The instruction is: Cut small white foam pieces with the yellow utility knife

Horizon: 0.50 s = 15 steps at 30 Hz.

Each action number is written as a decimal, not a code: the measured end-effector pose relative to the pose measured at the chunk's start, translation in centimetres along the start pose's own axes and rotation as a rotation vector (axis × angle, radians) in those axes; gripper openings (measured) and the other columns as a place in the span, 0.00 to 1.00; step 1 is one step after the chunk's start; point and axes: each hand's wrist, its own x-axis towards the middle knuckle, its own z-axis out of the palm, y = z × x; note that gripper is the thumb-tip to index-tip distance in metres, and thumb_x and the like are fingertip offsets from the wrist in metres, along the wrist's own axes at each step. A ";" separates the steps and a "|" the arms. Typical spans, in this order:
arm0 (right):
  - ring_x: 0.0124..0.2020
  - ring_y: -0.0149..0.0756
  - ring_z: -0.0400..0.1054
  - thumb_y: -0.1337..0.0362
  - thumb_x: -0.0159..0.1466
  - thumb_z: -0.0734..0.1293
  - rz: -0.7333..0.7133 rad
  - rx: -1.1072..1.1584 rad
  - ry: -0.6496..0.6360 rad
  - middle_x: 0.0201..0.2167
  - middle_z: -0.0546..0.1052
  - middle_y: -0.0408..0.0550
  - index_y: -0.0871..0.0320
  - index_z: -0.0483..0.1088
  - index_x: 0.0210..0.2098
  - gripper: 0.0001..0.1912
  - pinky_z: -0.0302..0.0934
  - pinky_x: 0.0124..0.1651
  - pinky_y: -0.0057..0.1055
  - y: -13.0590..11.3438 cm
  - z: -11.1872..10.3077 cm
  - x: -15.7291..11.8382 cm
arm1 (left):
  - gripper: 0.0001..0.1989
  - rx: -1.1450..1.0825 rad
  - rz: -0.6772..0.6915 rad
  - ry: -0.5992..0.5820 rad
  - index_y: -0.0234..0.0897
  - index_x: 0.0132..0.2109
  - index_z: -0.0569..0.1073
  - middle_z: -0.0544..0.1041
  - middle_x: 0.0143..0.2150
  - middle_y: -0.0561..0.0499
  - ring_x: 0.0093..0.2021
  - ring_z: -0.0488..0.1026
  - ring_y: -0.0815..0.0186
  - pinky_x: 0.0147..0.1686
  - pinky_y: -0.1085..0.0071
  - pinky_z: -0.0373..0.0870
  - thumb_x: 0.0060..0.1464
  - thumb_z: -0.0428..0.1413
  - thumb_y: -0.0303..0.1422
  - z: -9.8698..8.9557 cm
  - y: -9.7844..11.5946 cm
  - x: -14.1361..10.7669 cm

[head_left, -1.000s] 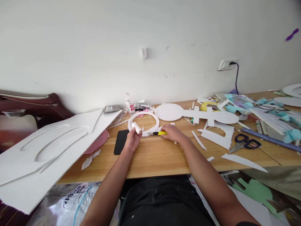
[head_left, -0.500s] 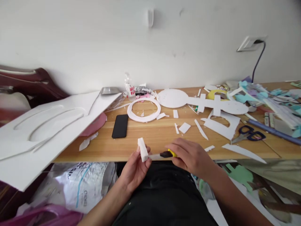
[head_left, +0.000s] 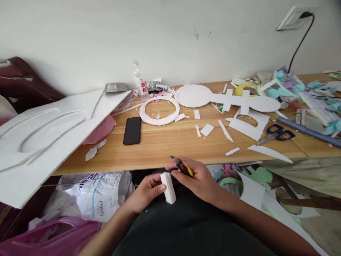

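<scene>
Over my lap, just in front of the table edge, my left hand (head_left: 149,190) pinches a small white foam block (head_left: 168,189) made of stacked layers. The block tilts, its lower end toward me. My right hand (head_left: 198,177) is closed around a yellow-and-black utility knife (head_left: 183,167), its blade pointing up and left, away from the block. The right fingertips are close to the block's upper end; whether they touch it I cannot tell.
On the wooden table (head_left: 157,149) lie a black phone (head_left: 132,131), a white foam ring (head_left: 142,115), scissors (head_left: 278,133) and several foam offcuts. A large white foam sheet (head_left: 61,142) overhangs the left edge. A plastic bottle (head_left: 141,83) stands by the wall.
Both hands have come nearer my body. The foam block has turned and lowered. The knife has swung from pointing left at the block to pointing up, off it. My view has tilted down.
</scene>
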 end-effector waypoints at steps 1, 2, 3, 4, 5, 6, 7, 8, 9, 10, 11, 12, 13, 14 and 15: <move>0.44 0.35 0.72 0.62 0.66 0.65 0.029 0.028 -0.029 0.40 0.78 0.46 0.54 0.74 0.43 0.08 0.65 0.48 0.31 -0.2 0.2 0.3 | 0.16 0.055 0.007 -0.027 0.31 0.46 0.77 0.76 0.35 0.48 0.37 0.69 0.67 0.40 0.73 0.64 0.55 0.61 0.38 -0.1 0.2 0.0; 0.44 0.35 0.72 0.62 0.65 0.66 0.044 0.051 -0.061 0.41 0.78 0.46 0.54 0.75 0.41 0.08 0.65 0.48 0.31 -0.3 0.4 0.6 | 0.16 0.096 0.018 -0.046 0.32 0.46 0.77 0.76 0.35 0.48 0.37 0.69 0.66 0.41 0.73 0.64 0.55 0.60 0.38 -0.2 0.3 0.0; 0.43 0.35 0.72 0.62 0.65 0.67 0.055 0.072 -0.094 0.40 0.78 0.46 0.55 0.76 0.41 0.07 0.65 0.48 0.31 -0.4 0.5 0.7 | 0.16 0.122 0.032 -0.058 0.32 0.47 0.77 0.76 0.36 0.48 0.38 0.68 0.66 0.42 0.73 0.63 0.56 0.60 0.38 -0.3 0.4 0.0; 0.41 0.35 0.72 0.62 0.64 0.67 0.064 0.092 -0.123 0.39 0.78 0.46 0.55 0.76 0.40 0.07 0.65 0.46 0.30 -0.4 0.7 0.8 | 0.16 0.137 0.046 -0.063 0.33 0.47 0.77 0.76 0.37 0.49 0.39 0.68 0.66 0.42 0.73 0.63 0.56 0.60 0.38 -0.4 0.4 -0.1; 0.39 0.34 0.72 0.62 0.64 0.67 0.072 0.109 -0.141 0.38 0.78 0.46 0.56 0.76 0.40 0.07 0.65 0.44 0.29 -0.4 0.8 0.7 | 0.16 0.147 0.057 -0.066 0.34 0.48 0.77 0.76 0.38 0.49 0.40 0.68 0.66 0.43 0.73 0.63 0.56 0.59 0.38 -0.4 0.5 -0.1; 0.37 0.33 0.71 0.62 0.64 0.68 0.078 0.120 -0.150 0.36 0.77 0.46 0.56 0.76 0.39 0.07 0.64 0.41 0.28 -0.3 0.8 0.7 | 0.16 0.155 0.062 -0.069 0.35 0.48 0.77 0.76 0.38 0.49 0.40 0.68 0.66 0.43 0.73 0.63 0.56 0.59 0.38 -0.4 0.5 -0.2; 0.35 0.32 0.70 0.62 0.63 0.68 0.085 0.126 -0.155 0.35 0.76 0.45 0.57 0.76 0.38 0.07 0.64 0.39 0.27 -0.3 0.9 0.6 | 0.16 0.160 0.061 -0.072 0.35 0.49 0.76 0.76 0.39 0.49 0.40 0.68 0.66 0.43 0.72 0.63 0.56 0.59 0.38 -0.4 0.5 -0.3; 0.34 0.31 0.69 0.62 0.63 0.68 0.093 0.128 -0.159 0.33 0.76 0.45 0.57 0.76 0.37 0.06 0.63 0.38 0.27 -0.2 0.9 0.6 | 0.16 0.161 0.053 -0.079 0.35 0.49 0.76 0.76 0.40 0.49 0.40 0.69 0.65 0.43 0.72 0.63 0.56 0.59 0.38 -0.3 0.5 -0.3; 0.33 0.30 0.68 0.62 0.63 0.68 0.100 0.125 -0.163 0.31 0.74 0.44 0.58 0.76 0.35 0.06 0.61 0.36 0.26 -0.1 0.9 0.5 | 0.15 0.160 0.041 -0.087 0.35 0.49 0.76 0.76 0.40 0.49 0.40 0.69 0.66 0.43 0.72 0.63 0.56 0.59 0.38 -0.2 0.6 -0.4; 0.32 0.30 0.67 0.62 0.63 0.68 0.109 0.117 -0.171 0.30 0.73 0.43 0.58 0.76 0.33 0.06 0.60 0.36 0.26 0.0 0.9 0.4 | 0.15 0.157 0.027 -0.096 0.35 0.49 0.76 0.77 0.40 0.49 0.39 0.69 0.66 0.43 0.71 0.63 0.56 0.59 0.37 0.0 0.7 -0.4; 0.31 0.29 0.66 0.62 0.63 0.68 0.117 0.108 -0.178 0.29 0.72 0.43 0.58 0.76 0.32 0.06 0.60 0.35 0.25 0.1 0.8 0.3 | 0.15 0.155 0.014 -0.107 0.35 0.49 0.76 0.77 0.40 0.49 0.38 0.70 0.66 0.44 0.71 0.63 0.56 0.59 0.37 0.1 0.9 -0.4; 0.31 0.29 0.66 0.62 0.63 0.68 0.125 0.100 -0.184 0.28 0.72 0.42 0.58 0.75 0.31 0.07 0.59 0.35 0.25 0.2 0.7 0.2 | 0.15 0.154 0.003 -0.120 0.35 0.49 0.76 0.77 0.41 0.48 0.38 0.70 0.66 0.44 0.70 0.63 0.57 0.59 0.37 0.3 1.0 -0.4; 0.31 0.29 0.66 0.62 0.63 0.68 0.134 0.095 -0.184 0.28 0.72 0.42 0.58 0.76 0.31 0.07 0.59 0.35 0.26 0.3 0.7 0.1 | 0.16 0.159 -0.004 -0.135 0.35 0.50 0.76 0.77 0.42 0.48 0.39 0.71 0.65 0.45 0.70 0.63 0.57 0.58 0.37 0.5 1.2 -0.4; 0.31 0.29 0.66 0.62 0.62 0.69 0.145 0.097 -0.185 0.28 0.72 0.42 0.58 0.76 0.32 0.07 0.59 0.35 0.26 0.4 0.6 0.0 | 0.16 0.169 -0.004 -0.151 0.35 0.51 0.75 0.77 0.43 0.47 0.40 0.71 0.64 0.45 0.69 0.63 0.57 0.58 0.37 0.6 1.4 -0.3; 0.31 0.29 0.66 0.62 0.62 0.69 0.160 0.110 -0.186 0.29 0.72 0.43 0.59 0.76 0.32 0.07 0.59 0.35 0.26 0.5 0.5 -0.1 | 0.17 0.184 0.001 -0.167 0.36 0.51 0.75 0.77 0.44 0.47 0.42 0.71 0.63 0.46 0.69 0.63 0.57 0.58 0.37 0.7 1.6 -0.3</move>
